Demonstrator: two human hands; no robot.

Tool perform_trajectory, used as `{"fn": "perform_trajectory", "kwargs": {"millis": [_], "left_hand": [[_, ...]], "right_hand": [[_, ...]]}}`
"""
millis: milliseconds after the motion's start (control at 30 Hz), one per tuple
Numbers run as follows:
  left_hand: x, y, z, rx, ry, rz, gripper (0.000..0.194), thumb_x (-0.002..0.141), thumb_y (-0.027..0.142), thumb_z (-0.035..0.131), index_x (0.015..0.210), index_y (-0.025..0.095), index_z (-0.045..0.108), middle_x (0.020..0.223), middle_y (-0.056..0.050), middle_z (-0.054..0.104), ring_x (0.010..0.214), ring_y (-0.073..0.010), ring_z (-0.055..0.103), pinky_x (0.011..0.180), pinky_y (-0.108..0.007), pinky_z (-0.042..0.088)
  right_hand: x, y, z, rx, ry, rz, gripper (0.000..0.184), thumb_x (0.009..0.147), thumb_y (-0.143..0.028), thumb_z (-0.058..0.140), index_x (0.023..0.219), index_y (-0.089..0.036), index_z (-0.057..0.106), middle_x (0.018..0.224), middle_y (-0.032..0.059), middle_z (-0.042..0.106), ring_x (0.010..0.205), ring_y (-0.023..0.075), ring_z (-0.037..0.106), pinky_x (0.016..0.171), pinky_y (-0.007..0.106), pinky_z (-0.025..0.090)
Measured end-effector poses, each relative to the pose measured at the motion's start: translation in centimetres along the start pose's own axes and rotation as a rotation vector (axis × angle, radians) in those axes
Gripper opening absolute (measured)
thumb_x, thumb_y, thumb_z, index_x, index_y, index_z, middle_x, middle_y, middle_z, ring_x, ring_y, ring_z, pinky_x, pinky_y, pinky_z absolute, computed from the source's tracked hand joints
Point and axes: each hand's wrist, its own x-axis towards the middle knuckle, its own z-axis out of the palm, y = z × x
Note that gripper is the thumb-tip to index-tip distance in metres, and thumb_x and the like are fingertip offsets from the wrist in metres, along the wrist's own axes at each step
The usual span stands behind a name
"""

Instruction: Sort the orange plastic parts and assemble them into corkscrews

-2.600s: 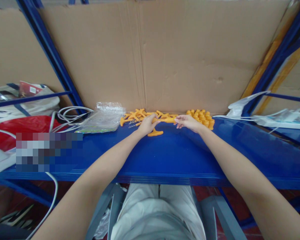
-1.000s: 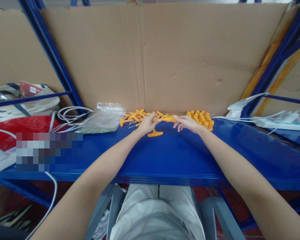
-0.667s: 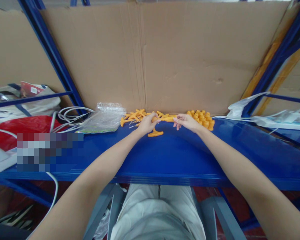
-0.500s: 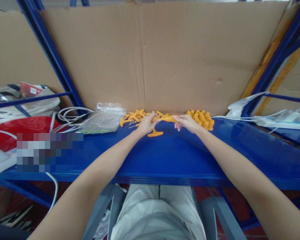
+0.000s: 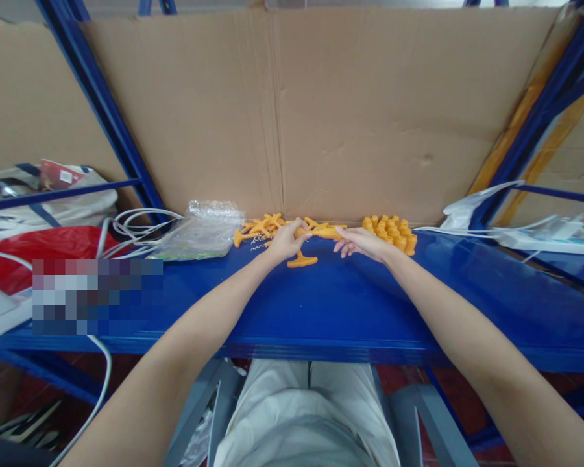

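My left hand [image 5: 288,240] is closed around the orange handle of a corkscrew [image 5: 300,231] above the back of the table. An orange sleeve [image 5: 327,232] stretches from it towards my right hand [image 5: 363,242]. The thumb and forefinger of that hand pinch the sleeve's far end, while its other fingers are loosely spread. Just below my left hand, an orange T-shaped handle [image 5: 302,260] lies on the table. To the left is a pile of orange corkscrews [image 5: 267,224], some with bare metal spirals showing. Several orange sleeves [image 5: 390,232] stand grouped to the right.
The blue table [image 5: 311,305] backs onto a tall cardboard sheet [image 5: 345,110]. On the left lie a clear plastic bag [image 5: 199,233], white cables [image 5: 141,224] and a red bag [image 5: 53,250]. A white power strip [image 5: 549,240] lies at the right, between blue frame posts.
The lower fingers of my right hand have opened out a little and the hand has shifted slightly. My left hand keeps its place on the corkscrew.
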Motion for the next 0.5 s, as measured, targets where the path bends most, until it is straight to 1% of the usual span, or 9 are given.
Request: {"fn": "perform_trajectory", "kwargs": {"millis": [33,100,133,200,267,333,500], "left_hand": [[0.0,-0.1,0.0,-0.010,-0.007,-0.020,0.009,0.087,0.023,0.066,0.090,0.020,0.059,0.068,0.002,0.060,0.067,-0.0170,0.061,0.070,-0.028,0.049],[0.0,-0.3,0.1,-0.025,-0.019,-0.049,0.009,0.086,0.023,0.066,0.090,0.020,0.059,0.064,0.003,0.058,0.063,-0.0163,0.059,0.067,-0.027,0.048],[0.0,-0.4,0.1,-0.031,-0.024,-0.055,0.009,0.087,0.023,0.066,0.091,0.020,0.059,0.063,0.004,0.057,0.062,-0.0160,0.059,0.065,-0.027,0.048],[0.0,-0.6,0.2,-0.038,-0.030,-0.059,0.010,0.088,0.027,0.065,0.093,0.020,0.059,0.062,0.005,0.056,0.059,-0.0154,0.057,0.062,-0.026,0.046],[0.0,-0.7,0.2,-0.037,-0.029,-0.056,0.011,0.089,0.028,0.065,0.095,0.020,0.060,0.062,0.005,0.056,0.059,-0.0154,0.057,0.062,-0.026,0.046],[-0.1,-0.7,0.2,-0.031,-0.024,-0.050,0.010,0.089,0.027,0.065,0.096,0.020,0.062,0.064,0.004,0.058,0.063,-0.0163,0.060,0.065,-0.027,0.048],[-0.2,-0.4,-0.2,0.005,-0.004,-0.031,0.010,0.089,0.026,0.067,0.097,0.020,0.063,0.067,0.002,0.060,0.071,-0.0190,0.064,0.074,-0.029,0.051]], "right_hand": [[0.1,0.2,0.0,-0.024,0.010,-0.051,0.027,0.089,-0.042,0.071,0.094,-0.017,0.064,0.078,0.0062,0.073,0.056,0.0104,0.064,0.048,0.019,0.049],[0.5,0.5,0.0,-0.060,0.046,-0.159,0.028,0.082,-0.031,0.079,0.100,-0.019,0.062,0.082,0.0020,0.072,0.060,0.0099,0.065,0.053,0.020,0.051],[0.7,0.7,-0.1,-0.072,0.058,-0.205,0.030,0.079,-0.029,0.082,0.099,-0.020,0.061,0.080,0.0007,0.071,0.060,0.0100,0.065,0.056,0.021,0.053],[1.0,0.9,-0.1,-0.093,0.060,-0.264,0.030,0.075,-0.029,0.084,0.093,-0.020,0.062,0.077,0.0003,0.070,0.059,0.0109,0.064,0.060,0.024,0.055],[1.1,0.9,-0.2,-0.110,0.049,-0.290,0.028,0.075,-0.033,0.084,0.088,-0.020,0.063,0.076,0.0015,0.070,0.059,0.0117,0.064,0.063,0.026,0.057],[1.0,0.8,-0.2,-0.128,0.040,-0.297,0.028,0.076,-0.036,0.083,0.086,-0.019,0.064,0.077,0.0029,0.071,0.058,0.0121,0.064,0.064,0.027,0.056],[0.6,0.5,0.0,-0.177,0.030,-0.284,0.029,0.080,-0.043,0.079,0.081,-0.017,0.065,0.076,0.0049,0.072,0.055,0.0116,0.063,0.057,0.025,0.052]]}}
